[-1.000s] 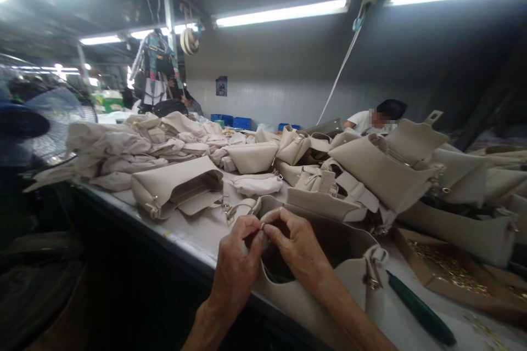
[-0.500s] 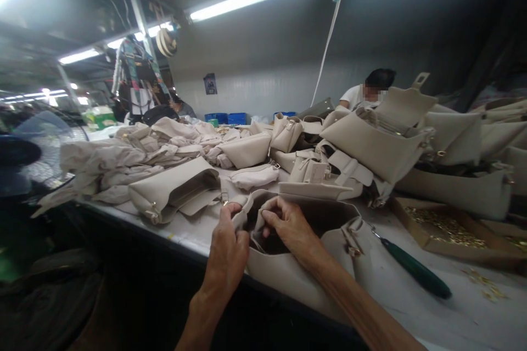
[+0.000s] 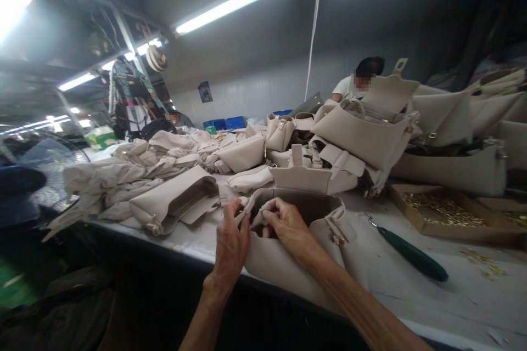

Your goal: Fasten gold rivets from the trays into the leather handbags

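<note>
Fluorescent tubes (image 3: pixel 236 1) light the workshop above a long white surface (image 3: pixel 428 307). Far left, a pedestal fan (image 3: pixel 53 167) stands beside the surface, and printed bags (image 3: pixel 134 96) hang from a post behind it. Next come crumpled cream bags (image 3: pixel 123 175) in a heap, then a cream leather shoulder bag (image 3: pixel 173 203) lying on its side with its mouth open. My left hand (image 3: pixel 230 244) pinches the folded rim of a cream leather handbag (image 3: pixel 280 269), which sits on the surface's near edge right in front of me, its mouth open upward. My right hand (image 3: pixel 288 227) reaches over the same rim, fingers closed on the lining just inside the opening, so both grips are closed on the bag. Further right, more cream bags (image 3: pixel 341 145) pile up, a co-worker in a white T-shirt (image 3: pixel 343 88) sits beyond them, a green-handled hand tool (image 3: pixel 411 255) lies near my bag, and a cardboard tray (image 3: pixel 453 230) holds brass fittings (image 3: pixel 442 209).
</note>
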A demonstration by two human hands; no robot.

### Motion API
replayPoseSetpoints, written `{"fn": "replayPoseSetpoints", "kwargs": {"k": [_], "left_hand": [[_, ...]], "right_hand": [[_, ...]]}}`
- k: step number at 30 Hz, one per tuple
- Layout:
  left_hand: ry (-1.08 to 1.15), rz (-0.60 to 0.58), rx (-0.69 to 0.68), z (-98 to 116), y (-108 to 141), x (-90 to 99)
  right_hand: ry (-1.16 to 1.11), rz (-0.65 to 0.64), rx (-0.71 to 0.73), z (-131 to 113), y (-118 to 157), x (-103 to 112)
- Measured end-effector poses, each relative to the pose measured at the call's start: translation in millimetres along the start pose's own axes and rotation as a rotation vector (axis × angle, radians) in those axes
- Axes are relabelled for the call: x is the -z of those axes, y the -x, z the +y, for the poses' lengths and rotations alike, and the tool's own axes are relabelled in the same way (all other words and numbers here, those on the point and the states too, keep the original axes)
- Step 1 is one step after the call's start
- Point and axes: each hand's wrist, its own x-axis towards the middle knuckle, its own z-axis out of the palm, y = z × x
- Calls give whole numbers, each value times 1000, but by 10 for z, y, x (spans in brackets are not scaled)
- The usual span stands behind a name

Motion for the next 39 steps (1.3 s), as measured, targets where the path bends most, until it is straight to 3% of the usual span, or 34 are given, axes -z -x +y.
{"fn": "replayPoseSetpoints", "kwargs": {"k": [5, 12, 21, 27, 39], "left_hand": [[-47, 49, -133, -116, -14, -49], [42, 102, -34, -153, -77, -72], [324, 80, 298, -303, -100, -137], [559, 24, 365, -329, -100, -169], [640, -35, 361, -352, -92, -148]], "right_hand": [[-282, 168, 13, -12, -15, -2], [-109, 152, 190, 97, -22, -43], [202, 135, 259, 177, -34, -105], [182, 123, 211, 195, -76, -115], [200, 166, 165, 184, -86, -142]]}}
